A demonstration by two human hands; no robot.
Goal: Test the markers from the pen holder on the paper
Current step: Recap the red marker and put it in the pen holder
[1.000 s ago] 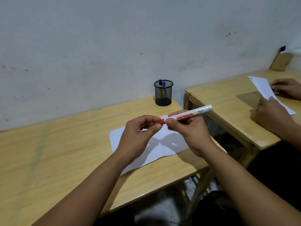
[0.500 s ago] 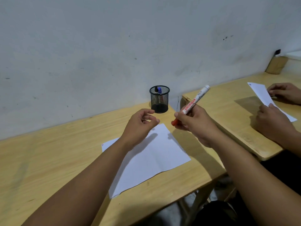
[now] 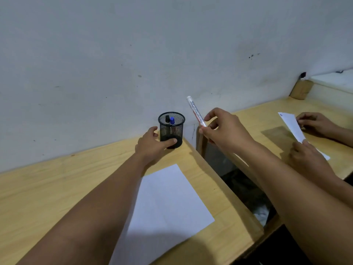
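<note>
A black mesh pen holder (image 3: 171,127) stands at the back of the wooden table near the wall, with a black-capped and a blue-capped marker (image 3: 172,120) inside. My left hand (image 3: 152,145) grips the holder's base, thumb across its front. My right hand (image 3: 224,129) holds a white marker (image 3: 195,111) just right of the holder, its rear end pointing up; its cap end is hidden in my fingers. A white sheet of paper (image 3: 168,203) lies flat on the table in front of the holder.
The wooden table (image 3: 47,192) ends at a right edge beside a gap to a second table (image 3: 267,119). There, another person's hands (image 3: 309,159) hold a white sheet (image 3: 293,129). A grey wall runs directly behind.
My left hand let go of the red cap end and reached forward onto the pen holder. My right hand swung the marker upright and carried it toward the holder.
</note>
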